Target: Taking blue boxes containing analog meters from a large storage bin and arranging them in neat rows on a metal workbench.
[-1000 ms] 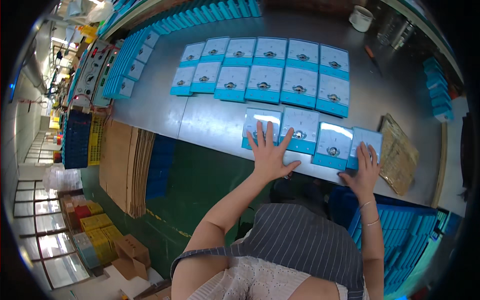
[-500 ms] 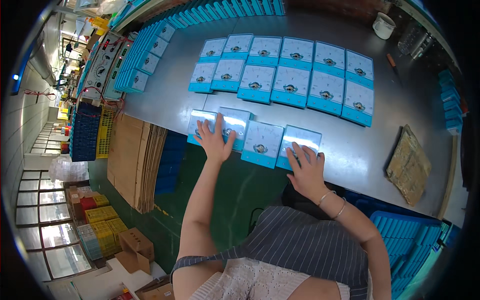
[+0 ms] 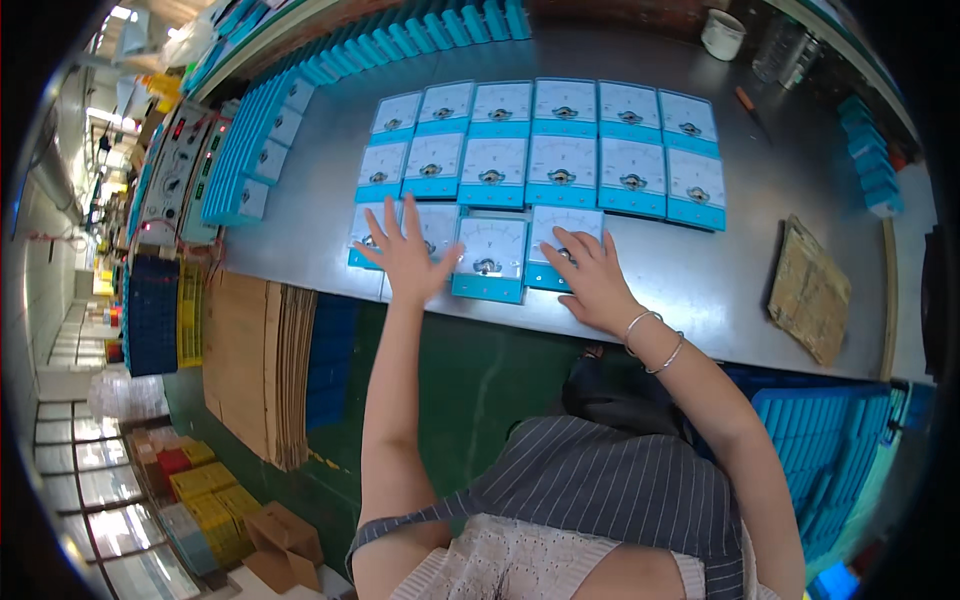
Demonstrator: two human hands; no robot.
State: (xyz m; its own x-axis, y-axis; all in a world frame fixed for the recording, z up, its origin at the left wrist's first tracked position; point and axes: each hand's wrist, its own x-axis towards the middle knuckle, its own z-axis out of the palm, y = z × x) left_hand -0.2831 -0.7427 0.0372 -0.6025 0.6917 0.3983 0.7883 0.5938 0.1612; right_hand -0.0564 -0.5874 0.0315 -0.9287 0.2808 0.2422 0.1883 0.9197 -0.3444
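Blue-and-white analog panel meters [image 3: 565,170] lie face up in rows on the steel bench. My left hand [image 3: 405,260], fingers spread and slightly blurred, is over two meters [image 3: 362,220] at the left of the front row, holding nothing. A meter [image 3: 487,250] with its dial fully showing sits between my hands. My right hand [image 3: 590,275], wearing bangles at the wrist, rests with parted, slightly bent fingers on the rightmost front meter [image 3: 560,222], covering part of its dial.
More meters stand stacked on edge [image 3: 245,160] at the left and back, and blue parts [image 3: 865,160] at the right. A worn board [image 3: 805,290], orange-handled tool [image 3: 745,100] and mug [image 3: 722,35] are on the bench. Flattened cardboard [image 3: 250,370], test instruments [image 3: 170,175] and blue crates [image 3: 820,450] surround it.
The four front meters have slid left and away from me, up against the other rows. Both hands moved with them; my left hand's fingers now look raised.
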